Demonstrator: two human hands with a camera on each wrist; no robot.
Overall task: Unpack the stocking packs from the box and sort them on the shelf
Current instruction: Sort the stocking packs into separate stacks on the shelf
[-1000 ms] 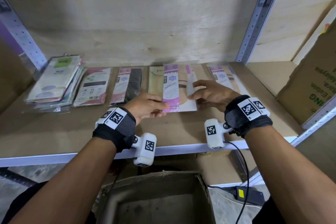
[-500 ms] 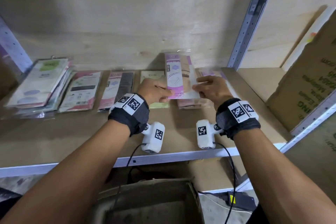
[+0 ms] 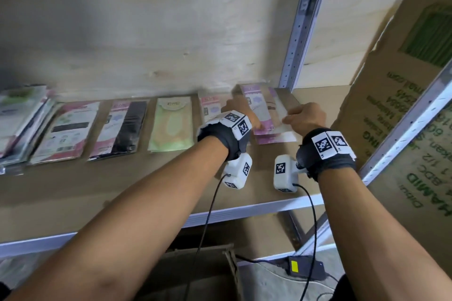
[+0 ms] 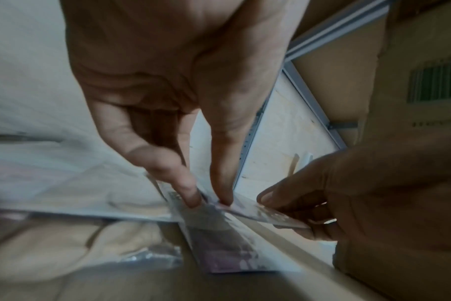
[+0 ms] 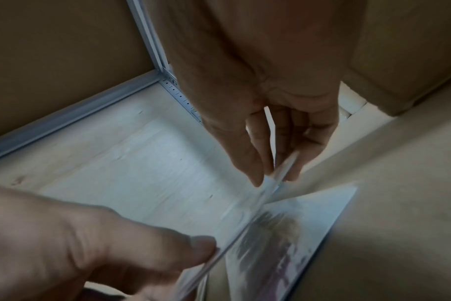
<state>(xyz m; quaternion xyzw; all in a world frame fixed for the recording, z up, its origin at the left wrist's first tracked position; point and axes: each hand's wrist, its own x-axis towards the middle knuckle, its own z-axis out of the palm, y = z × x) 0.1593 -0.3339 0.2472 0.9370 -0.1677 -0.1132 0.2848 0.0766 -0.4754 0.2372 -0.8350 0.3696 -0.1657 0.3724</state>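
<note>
Both hands hold one purple-and-white stocking pack (image 3: 265, 110) just above the rightmost pile (image 3: 275, 139) of like packs on the shelf (image 3: 171, 178). My left hand (image 3: 254, 122) pinches its near left edge between thumb and fingers (image 4: 190, 195). My right hand (image 3: 289, 118) pinches the near right edge, with the thumb on top (image 5: 255, 173). In the right wrist view the held pack (image 5: 234, 230) is tilted over the pile (image 5: 283, 250). To the left, several other packs lie in a row: a green one (image 3: 170, 127), a black-and-pink one (image 3: 121, 127), and more.
A grey metal upright (image 3: 300, 27) bounds the shelf on the right, close to the pile. A large printed cardboard box (image 3: 403, 110) stands beyond it. Below the shelf edge sit an open cardboard box (image 3: 195, 276) and a black power adapter (image 3: 305, 269).
Both hands carried the pack from the shelf's middle rightward and farther back, and now hold it over the rightmost pile. Their grip on it is unchanged.
</note>
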